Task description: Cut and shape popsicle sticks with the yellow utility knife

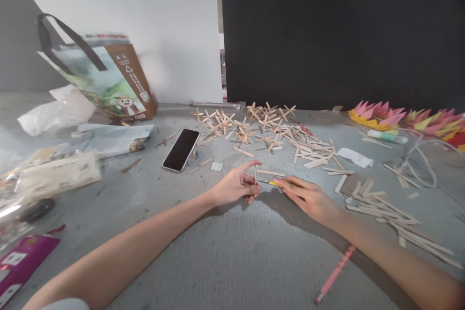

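My left hand (238, 185) is closed on a wooden craft stick (255, 174), held upright between the fingers. From the right, my right hand (307, 196) pinches a slim yellow tool (276, 184) with a thin metal tip. That tip points left and reaches the stick or stops just short of it; I cannot tell which. Just behind the hands, a loose craft stick (271, 173) lies flat on the grey surface (218, 261). A small pale square (217, 166) lies behind my left wrist.
Crossed sticks (265, 118) are heaped at the back, with loose sticks (385, 208) on the right. A phone (181, 150) lies left of centre. A pink pencil (334, 275) is near my right forearm. Around the edges are a bag (105, 77), paper petals (378, 114) and a white cable (434, 169).
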Demonstrator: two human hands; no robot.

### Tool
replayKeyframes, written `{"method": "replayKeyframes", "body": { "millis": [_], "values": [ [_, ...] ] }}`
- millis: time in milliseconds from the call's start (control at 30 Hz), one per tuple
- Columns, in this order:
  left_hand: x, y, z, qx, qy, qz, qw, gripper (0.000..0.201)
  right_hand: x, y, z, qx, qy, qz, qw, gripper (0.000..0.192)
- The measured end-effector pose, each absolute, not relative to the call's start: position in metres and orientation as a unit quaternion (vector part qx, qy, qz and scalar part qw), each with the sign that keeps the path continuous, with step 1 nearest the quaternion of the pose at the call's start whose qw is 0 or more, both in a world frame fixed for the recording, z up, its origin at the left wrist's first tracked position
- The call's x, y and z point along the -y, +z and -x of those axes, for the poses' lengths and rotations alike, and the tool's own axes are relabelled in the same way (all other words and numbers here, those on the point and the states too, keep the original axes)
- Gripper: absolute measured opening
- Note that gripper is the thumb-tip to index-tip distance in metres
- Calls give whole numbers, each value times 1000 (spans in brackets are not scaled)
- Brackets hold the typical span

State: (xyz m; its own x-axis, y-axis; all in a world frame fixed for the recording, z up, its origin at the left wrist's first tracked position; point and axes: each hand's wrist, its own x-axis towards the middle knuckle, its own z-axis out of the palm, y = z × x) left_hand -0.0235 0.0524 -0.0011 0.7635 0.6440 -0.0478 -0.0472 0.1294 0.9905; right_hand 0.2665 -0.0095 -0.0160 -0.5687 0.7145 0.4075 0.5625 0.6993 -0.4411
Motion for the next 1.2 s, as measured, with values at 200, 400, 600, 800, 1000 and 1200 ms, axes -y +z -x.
{"method": "replayKeyframes", "body": {
  "millis": [200, 400, 600, 800, 1000, 1200],
  "values": [
    [-47, -3, 20, -248, 246, -627, 696, 85, 9, -12, -260, 878, 101, 358, 301, 45],
    [-42, -7, 14, -305, 286, -632, 653, 62, 10, -11, -261, 875, 59, 357, 320, 45],
    [-44, -10, 14, -301, 289, -652, 633, 33, 12, -7, -259, 868, 85, 356, 334, 44],
    [-43, -11, 14, -278, 272, -654, 649, 34, 12, -8, -260, 868, 80, 362, 331, 45],
    [-43, -8, 15, -317, 287, -648, 631, 34, 12, -9, -259, 862, 69, 367, 343, 43],
    [-45, -8, 13, -346, 312, -611, 640, 36, 14, -10, -260, 860, 73, 368, 345, 46]
  ]
}}
